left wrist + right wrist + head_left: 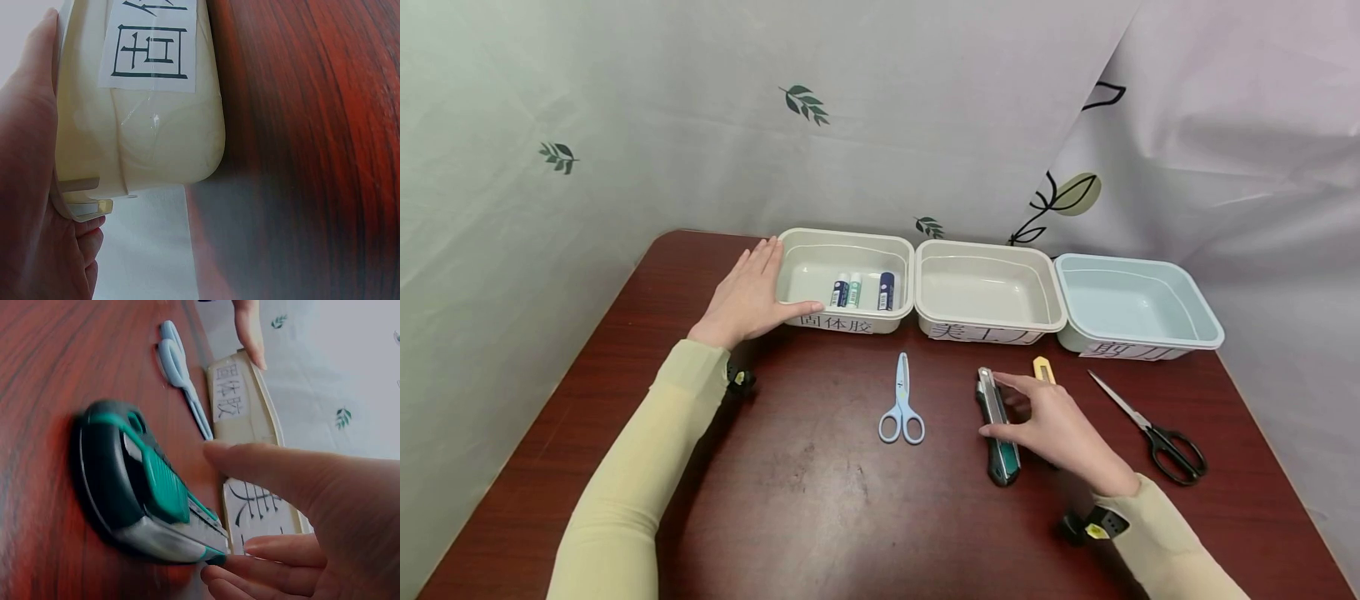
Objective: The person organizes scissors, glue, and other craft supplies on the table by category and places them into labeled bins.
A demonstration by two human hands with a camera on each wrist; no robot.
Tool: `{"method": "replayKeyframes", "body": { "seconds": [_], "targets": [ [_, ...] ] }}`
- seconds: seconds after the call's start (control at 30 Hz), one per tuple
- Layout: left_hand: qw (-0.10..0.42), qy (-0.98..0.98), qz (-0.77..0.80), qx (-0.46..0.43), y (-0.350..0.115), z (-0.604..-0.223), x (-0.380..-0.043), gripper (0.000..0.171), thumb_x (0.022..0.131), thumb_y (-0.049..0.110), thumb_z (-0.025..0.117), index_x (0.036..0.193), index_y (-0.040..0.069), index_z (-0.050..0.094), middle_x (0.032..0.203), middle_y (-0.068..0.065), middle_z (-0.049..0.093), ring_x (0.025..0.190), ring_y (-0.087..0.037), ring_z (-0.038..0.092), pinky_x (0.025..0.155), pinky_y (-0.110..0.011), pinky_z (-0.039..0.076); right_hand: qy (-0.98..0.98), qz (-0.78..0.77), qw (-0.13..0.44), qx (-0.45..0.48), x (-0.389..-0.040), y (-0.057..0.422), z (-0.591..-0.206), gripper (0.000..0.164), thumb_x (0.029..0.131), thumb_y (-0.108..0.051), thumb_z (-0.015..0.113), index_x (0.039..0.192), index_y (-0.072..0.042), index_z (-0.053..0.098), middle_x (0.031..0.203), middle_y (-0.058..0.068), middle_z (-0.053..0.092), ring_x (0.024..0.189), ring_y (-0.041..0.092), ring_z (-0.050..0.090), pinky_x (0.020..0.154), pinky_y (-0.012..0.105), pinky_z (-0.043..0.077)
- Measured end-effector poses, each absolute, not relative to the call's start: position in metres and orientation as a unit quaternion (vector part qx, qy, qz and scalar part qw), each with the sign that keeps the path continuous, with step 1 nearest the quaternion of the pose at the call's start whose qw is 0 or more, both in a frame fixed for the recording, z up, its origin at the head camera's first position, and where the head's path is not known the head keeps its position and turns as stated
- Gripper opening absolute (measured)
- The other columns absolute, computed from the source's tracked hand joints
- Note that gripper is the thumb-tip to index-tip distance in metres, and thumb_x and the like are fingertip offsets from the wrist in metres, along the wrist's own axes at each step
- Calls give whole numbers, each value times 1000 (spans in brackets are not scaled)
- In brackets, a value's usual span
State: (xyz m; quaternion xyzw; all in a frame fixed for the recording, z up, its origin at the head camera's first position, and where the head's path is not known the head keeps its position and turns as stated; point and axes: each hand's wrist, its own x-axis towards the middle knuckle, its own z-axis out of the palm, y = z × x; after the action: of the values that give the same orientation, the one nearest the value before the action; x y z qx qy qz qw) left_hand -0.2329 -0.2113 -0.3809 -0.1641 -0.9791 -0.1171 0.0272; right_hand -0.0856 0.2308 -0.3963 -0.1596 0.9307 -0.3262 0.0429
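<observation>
My left hand (747, 296) rests on the left end of a cream box (846, 237), its fingers straight along the side rim and the thumb along the front rim. Three glue sticks (886, 292) lie inside that box. Over a green and black utility knife (1003, 458) on the table, my right hand (1060, 425) is spread, thumb and fingers apart. In the right wrist view the fingertips come right up to the front end of the knife (165, 494). Partly hidden behind this hand lies a yellow-tipped cutter (1042, 369).
A second cream box (985, 287) and a light blue box (1138, 300) continue the row at the back, each with a paper label in front. Light blue scissors (902, 408) lie left of the utility knife. Black-handled scissors (1150, 429) are at the right.
</observation>
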Motion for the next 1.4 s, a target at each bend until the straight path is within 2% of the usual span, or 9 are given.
{"method": "replayKeyframes", "body": {
  "seconds": [0.23, 0.5, 0.7, 0.97, 1.13, 1.4],
  "targets": [
    [29, -979, -118, -164, -211, -381, -233, 127, 82, 86, 51, 160, -5, 9, 167, -23, 10, 154, -33, 8, 124, -44, 2, 938, -295, 22, -180, -87, 224, -403, 73, 72, -17, 94, 134, 2, 63, 106, 9, 68, 82, 15, 69, 71, 34, 59],
    [29, -979, -116, -162, -211, -381, -233, 128, 82, 87, 51, 160, -5, 9, 167, -23, 11, 154, -33, 8, 124, -44, 4, 945, -280, 10, -170, -91, 218, -405, 68, 71, -16, 94, 129, 5, 66, 109, 13, 67, 76, 12, 67, 63, 27, 54],
    [30, -979, -115, -163, -211, -382, -233, 128, 82, 87, 51, 161, -5, 9, 167, -23, 11, 154, -32, 7, 124, -43, 2, 950, -277, 14, -145, -93, 217, -403, 65, 71, -20, 93, 127, 2, 68, 107, 14, 66, 71, 9, 66, 61, 29, 53],
    [32, -979, -116, -163, -211, -380, -232, 128, 82, 86, 52, 160, -6, 10, 166, -24, 13, 154, -32, 7, 124, -43, 3, 962, -243, 15, -125, -91, 218, -400, 65, 69, -30, 94, 121, 3, 70, 93, 5, 65, 66, 8, 58, 62, 35, 49],
    [28, -979, -117, -162, -211, -380, -232, 127, 83, 85, 52, 160, -6, 9, 166, -24, 12, 154, -31, 6, 124, -43, 3, 960, -248, 24, -125, -92, 219, -400, 58, 71, -27, 92, 116, 2, 71, 84, 0, 65, 64, 7, 56, 60, 34, 47],
    [25, -979, -118, -163, -211, -381, -232, 126, 84, 84, 52, 160, -6, 8, 166, -24, 10, 154, -32, 6, 124, -43, 1, 957, -258, 32, -130, -95, 220, -399, 51, 71, -21, 90, 116, -2, 73, 83, -3, 65, 64, 6, 57, 62, 33, 48]
  ]
}}
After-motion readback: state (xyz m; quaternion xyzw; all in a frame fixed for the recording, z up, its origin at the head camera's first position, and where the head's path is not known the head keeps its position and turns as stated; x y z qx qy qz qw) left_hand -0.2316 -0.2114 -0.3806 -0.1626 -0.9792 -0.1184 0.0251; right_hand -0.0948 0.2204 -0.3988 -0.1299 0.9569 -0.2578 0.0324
